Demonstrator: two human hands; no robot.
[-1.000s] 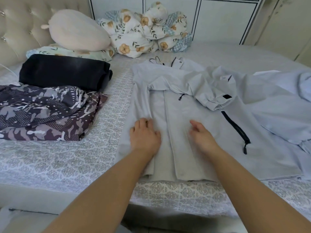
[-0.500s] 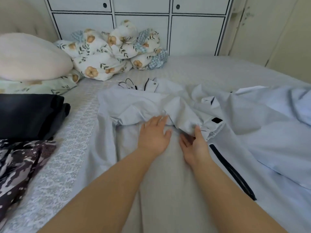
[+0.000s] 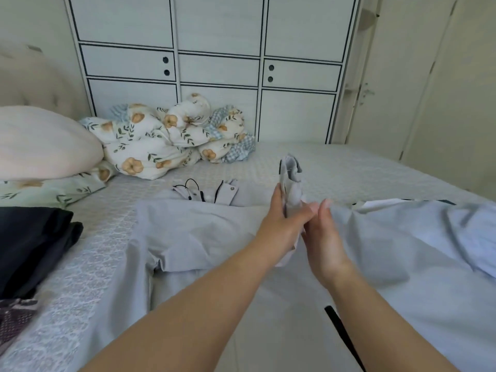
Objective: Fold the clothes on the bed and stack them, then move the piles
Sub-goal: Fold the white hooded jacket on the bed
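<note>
A pale grey jacket lies spread across the bed, its collar end toward the wardrobe, with black cords and a snap tab showing at the neck; a black zip runs down its near right part. The left hand and the right hand meet over the middle of the jacket; between them the sleeve stands up off the bed, its cuff topmost and slightly crumpled. The left hand's grip is clamped on the sleeve, fingers behind the cloth and thumb across the front; the right hand's fingers are mostly straight beside it, touching the cloth, though whether they pinch it I cannot tell. Both bare forearms cross the jacket's lower half and hide part of it.

To the right lies a light blue garment, smooth and softly creased, overlapping the jacket's edge. On the left edge sits a folded black garment, thick and matte; just in front of it, a corner of a dark patterned cloth, blurred. The bedcover is grey with a fine lacy print. At the head of the bed lies a plump cream pillow on a leafy pillowcase; beside it is a bunched floral quilt, puffy, with tan flowers and a blue checked patch. The wardrobe is white with thin black lines and round finger holes; a cream door stands at the right.
</note>
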